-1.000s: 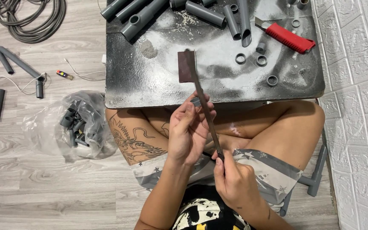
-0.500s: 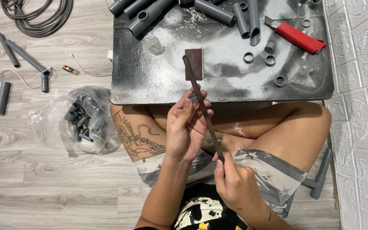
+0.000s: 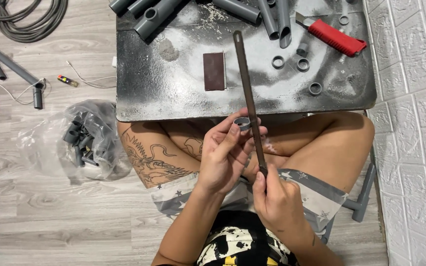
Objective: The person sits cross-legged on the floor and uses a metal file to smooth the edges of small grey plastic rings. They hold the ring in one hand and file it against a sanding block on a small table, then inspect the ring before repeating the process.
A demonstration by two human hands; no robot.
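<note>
My left hand pinches a short grey pipe ring between thumb and fingers, just below the table's near edge. My right hand grips the lower end of a long thin dark blade, which stands nearly upright and runs past the ring, touching its right side. The blade's tip with a hole reaches over the dusty black table. A brown rectangular sanding block lies flat on the table, left of the blade.
Grey pipe pieces and several cut rings lie on the table with a red-handled knife. A clear bag of grey fittings, loose pipes and a coiled hose rest on the wooden floor. A white wall is at right.
The brown block, earlier up by the blade's tip, now lies on the table. The blade has swung more upright, against the ring in my left hand.
</note>
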